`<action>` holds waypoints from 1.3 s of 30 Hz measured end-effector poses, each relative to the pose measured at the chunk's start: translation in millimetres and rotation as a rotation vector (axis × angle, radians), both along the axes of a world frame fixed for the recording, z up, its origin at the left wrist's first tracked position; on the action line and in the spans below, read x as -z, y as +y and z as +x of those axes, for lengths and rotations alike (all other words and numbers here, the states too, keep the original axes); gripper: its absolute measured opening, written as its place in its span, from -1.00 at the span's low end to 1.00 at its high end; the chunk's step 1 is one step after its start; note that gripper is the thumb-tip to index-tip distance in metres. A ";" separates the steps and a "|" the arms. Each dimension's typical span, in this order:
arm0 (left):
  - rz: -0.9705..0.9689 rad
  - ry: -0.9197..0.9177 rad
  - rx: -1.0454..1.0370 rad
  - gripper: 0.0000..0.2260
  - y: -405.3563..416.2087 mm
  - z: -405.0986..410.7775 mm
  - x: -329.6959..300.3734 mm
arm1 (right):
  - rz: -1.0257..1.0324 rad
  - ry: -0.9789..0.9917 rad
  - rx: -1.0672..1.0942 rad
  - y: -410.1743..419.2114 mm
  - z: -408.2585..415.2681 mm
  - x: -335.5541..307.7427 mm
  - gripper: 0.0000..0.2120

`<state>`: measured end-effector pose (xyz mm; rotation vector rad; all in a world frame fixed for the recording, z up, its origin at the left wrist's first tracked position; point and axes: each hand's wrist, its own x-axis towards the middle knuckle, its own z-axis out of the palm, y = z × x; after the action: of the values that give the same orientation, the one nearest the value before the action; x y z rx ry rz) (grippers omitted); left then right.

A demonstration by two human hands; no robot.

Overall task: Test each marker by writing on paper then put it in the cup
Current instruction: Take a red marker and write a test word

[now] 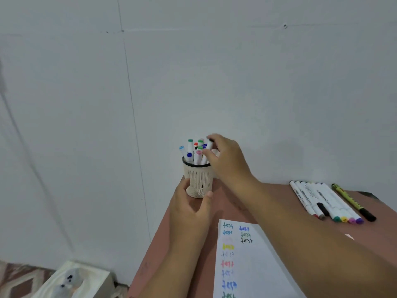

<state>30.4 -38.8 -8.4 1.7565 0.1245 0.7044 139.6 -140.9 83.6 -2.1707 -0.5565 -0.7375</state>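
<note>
Left hand (189, 208) fingers curled forward; right hand (225, 157) reaching, fingers pinched.

— What's your cup (198, 179) made of?

— It looks like cream plastic lattice to you, matt, with a smooth dark rim. The markers (194, 152) in it have glossy white plastic barrels and coloured caps.

— And the table (268, 203)?

— A flat reddish-brown top, matt and smooth. Your paper (253, 265) is plain white, matt, marked with ink. The row of markers (322, 201) beside it shows the same shiny plastic.

— The wall (214, 72)?

— Pale, matt panels with thin seams.
</note>
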 end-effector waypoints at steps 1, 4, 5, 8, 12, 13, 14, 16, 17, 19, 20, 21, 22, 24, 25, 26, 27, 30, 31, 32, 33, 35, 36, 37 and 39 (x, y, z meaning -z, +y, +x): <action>0.016 -0.006 0.008 -0.50 -0.9 0.0 -0.4 | -0.063 -0.036 0.048 0.5 4.5 6.2 -0.77; 0.096 0.001 0.054 -0.52 -3.1 -2.6 -1.0 | -0.130 -0.003 0.130 -4.0 1.5 13.3 -0.74; 0.130 0.012 0.076 -0.51 -4.6 -4.8 -2.0 | -0.121 0.031 0.119 -9.3 -3.2 11.8 -0.70; 0.255 0.021 0.170 -0.50 -4.4 -9.6 0.3 | -0.038 0.106 0.035 -31.5 -17.9 3.7 -0.64; 0.366 0.015 0.333 -0.54 -21.2 -12.1 -6.9 | -0.080 0.178 0.135 -90.0 -37.3 -6.7 -0.77; 0.408 0.003 0.365 -0.56 -28.5 -10.4 -11.2 | -0.133 0.229 0.208 -105.7 -38.9 -7.7 -0.77; 0.471 -0.017 0.390 -0.57 -39.1 -7.2 -15.7 | -0.203 0.293 0.297 -124.0 -39.9 -6.2 -0.78; 0.589 -0.045 0.441 -0.54 -58.9 -0.1 -23.0 | -0.339 0.428 0.455 -157.4 -36.9 2.4 -0.81; 0.630 -0.049 0.461 -0.51 -67.7 3.6 -25.0 | -0.392 0.476 0.515 -172.3 -35.8 8.6 -0.83; 0.669 -0.057 0.479 -0.48 -79.0 11.3 -22.2 | -0.485 0.508 0.615 -194.6 -35.4 22.4 -0.80; 0.660 -0.069 0.479 -0.48 -81.2 13.4 -18.9 | -0.537 0.509 0.642 -202.1 -35.2 28.4 -0.74; 0.639 -0.075 0.477 -0.48 -80.6 14.8 -14.2 | -0.571 0.502 0.643 -206.4 -35.2 33.6 -0.70; 0.621 -0.070 0.479 -0.48 -79.3 15.8 -11.0 | -0.597 0.497 0.638 -208.6 -35.7 37.2 -0.70; 0.609 -0.059 0.481 -0.45 -74.1 20.8 -5.3 | -0.624 0.486 0.628 -207.9 -33.9 43.7 -0.74; 0.610 -0.063 0.482 -0.45 -71.2 24.4 -2.7 | -0.651 0.478 0.626 -205.3 -32.0 46.8 -0.78; 0.608 -0.067 0.481 -0.44 -68.9 26.8 -1.2 | -0.672 0.475 0.631 -202.0 -30.4 48.9 -0.83; 0.604 -0.069 0.477 -0.44 -67.7 28.3 0.2 | -0.669 0.470 0.633 -198.7 -28.8 50.9 -0.87; 0.600 -0.097 0.464 -0.46 -65.7 26.7 0.7 | -0.622 0.500 0.648 -184.5 -24.9 49.5 -0.86; 0.596 -0.098 0.465 -0.48 -65.5 25.2 -0.5 | -0.603 0.515 0.658 -180.4 -23.8 48.6 -0.86; 0.591 -0.089 0.466 -0.50 -65.7 24.3 -2.2 | -0.580 0.531 0.656 -177.0 -23.2 47.8 -0.85; 0.586 -0.083 0.466 -0.52 -65.0 23.3 -3.9 | -0.552 0.542 0.640 -172.8 -23.3 46.6 -0.81; 0.579 -0.088 0.454 -0.55 -63.6 21.7 -5.8 | -0.445 0.579 0.614 -165.9 -26.0 44.8 -0.74; 0.572 -0.094 0.446 -0.57 -62.5 20.1 -6.4 | -0.356 0.608 0.587 -162.2 -28.8 42.7 -0.74; 0.557 -0.106 0.439 -0.59 -61.6 17.9 -7.5 | -0.242 0.652 0.555 -159.7 -31.9 40.2 -0.78; 0.484 -0.109 0.438 -0.64 -60.8 14.9 -10.7 | 0.109 0.742 0.437 -157.8 -41.1 32.0 -0.86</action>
<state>45.3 -99.5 2.3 2.0995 -0.5326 0.5288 98.6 -298.7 51.6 -2.2728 0.3388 -0.1221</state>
